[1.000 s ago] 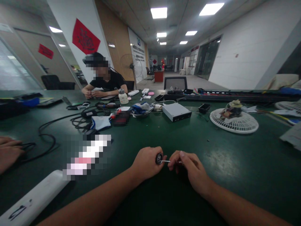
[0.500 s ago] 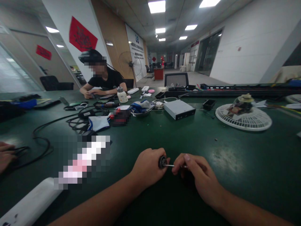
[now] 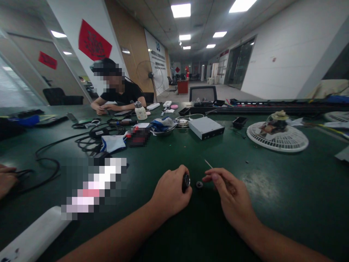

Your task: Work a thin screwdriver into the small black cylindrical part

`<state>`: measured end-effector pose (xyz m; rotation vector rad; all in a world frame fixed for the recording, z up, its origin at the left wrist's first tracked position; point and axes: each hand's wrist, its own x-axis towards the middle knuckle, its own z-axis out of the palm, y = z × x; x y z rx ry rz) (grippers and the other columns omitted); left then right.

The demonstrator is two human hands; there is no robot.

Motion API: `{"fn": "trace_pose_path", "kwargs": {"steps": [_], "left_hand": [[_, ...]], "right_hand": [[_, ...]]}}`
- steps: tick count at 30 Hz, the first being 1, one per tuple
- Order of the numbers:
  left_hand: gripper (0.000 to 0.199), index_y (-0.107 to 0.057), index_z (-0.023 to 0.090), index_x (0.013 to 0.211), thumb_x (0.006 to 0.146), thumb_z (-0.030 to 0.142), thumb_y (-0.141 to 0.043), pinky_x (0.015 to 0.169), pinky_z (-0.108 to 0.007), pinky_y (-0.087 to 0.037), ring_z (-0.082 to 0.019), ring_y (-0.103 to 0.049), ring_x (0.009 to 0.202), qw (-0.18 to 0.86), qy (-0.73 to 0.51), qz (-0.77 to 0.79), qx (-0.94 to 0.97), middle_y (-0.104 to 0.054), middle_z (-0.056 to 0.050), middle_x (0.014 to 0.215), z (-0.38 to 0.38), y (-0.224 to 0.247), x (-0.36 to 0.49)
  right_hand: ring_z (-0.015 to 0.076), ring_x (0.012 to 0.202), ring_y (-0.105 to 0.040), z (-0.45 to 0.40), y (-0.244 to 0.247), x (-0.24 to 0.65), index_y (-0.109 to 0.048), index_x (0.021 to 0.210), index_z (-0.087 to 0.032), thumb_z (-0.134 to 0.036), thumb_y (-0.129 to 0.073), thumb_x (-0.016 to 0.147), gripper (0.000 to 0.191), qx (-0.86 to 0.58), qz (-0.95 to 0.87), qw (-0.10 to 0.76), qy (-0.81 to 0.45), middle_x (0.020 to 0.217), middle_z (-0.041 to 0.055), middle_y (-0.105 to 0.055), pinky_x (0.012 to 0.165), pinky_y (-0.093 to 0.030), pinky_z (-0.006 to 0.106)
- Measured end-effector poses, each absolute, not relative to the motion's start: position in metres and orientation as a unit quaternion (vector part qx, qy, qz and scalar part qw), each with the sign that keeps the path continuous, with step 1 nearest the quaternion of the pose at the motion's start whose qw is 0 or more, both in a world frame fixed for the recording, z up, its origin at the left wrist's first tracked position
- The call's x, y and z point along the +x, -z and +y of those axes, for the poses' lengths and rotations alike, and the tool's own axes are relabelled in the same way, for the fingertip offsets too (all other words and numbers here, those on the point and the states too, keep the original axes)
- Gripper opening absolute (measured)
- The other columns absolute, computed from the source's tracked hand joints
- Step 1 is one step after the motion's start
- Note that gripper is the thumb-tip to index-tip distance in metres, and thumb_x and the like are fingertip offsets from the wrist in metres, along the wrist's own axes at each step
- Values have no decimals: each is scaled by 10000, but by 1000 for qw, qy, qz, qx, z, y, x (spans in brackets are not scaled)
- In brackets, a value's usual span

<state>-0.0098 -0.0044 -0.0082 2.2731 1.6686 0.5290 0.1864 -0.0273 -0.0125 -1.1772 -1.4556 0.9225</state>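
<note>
On a dark green workbench (image 3: pixel 289 211), the left hand (image 3: pixel 170 191) curls closed around a short black cylindrical part (image 3: pixel 186 182), its round end showing past the fingers. The right hand (image 3: pixel 231 191), half open, pinches a thin pale pin (image 3: pixel 208 164) between thumb and fingertips, its free end pointing up and away. A small dark round disc (image 3: pixel 199 184) lies on the bench between the hands, touching neither. Farther off sit a grey metal box (image 3: pixel 205 127) and a white round plastic fan guard (image 3: pixel 277 140). Across the bench, a seated co-worker (image 3: pixel 120 91) rests both forearms on the surface; another person's hand (image 3: pixel 5 179) lies at the left edge beside a black cable (image 3: pixel 46 163).
</note>
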Motion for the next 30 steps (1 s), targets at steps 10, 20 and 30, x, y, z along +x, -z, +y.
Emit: {"fn": "trace_pose_path", "kwargs": {"steps": [10,20,30], "left_hand": [[264,-547,211,1032,775,154,-570,766,-377,-428,-242,-576,896,145,-236,526,804,-642,-52,991,-3,12,-12],[261,-573,219,996,761,122,-632,777,-365,-426,-212,-577,874,155,-272,465,828,-649,-18,962,-2,14,-14],[226,-617,237,1025,810,189,-669,770,-363,-460,-202,-616,875,179,-292,473,812,-678,-9,972,-2,10,-15]], "right_hand": [[234,896,-681,-22,19,185,-579,804,-237,-109,-619,849,142,-484,-718,369,-338,930,44,-689,792,-548,402],[189,854,-710,-24,17,183,-454,823,-240,-76,-603,801,222,-440,-635,505,-386,888,14,-708,763,-547,334],[205,976,-726,-25,22,181,-438,840,-249,-119,-693,829,286,-403,-581,563,-429,958,30,-741,846,-579,359]]}}
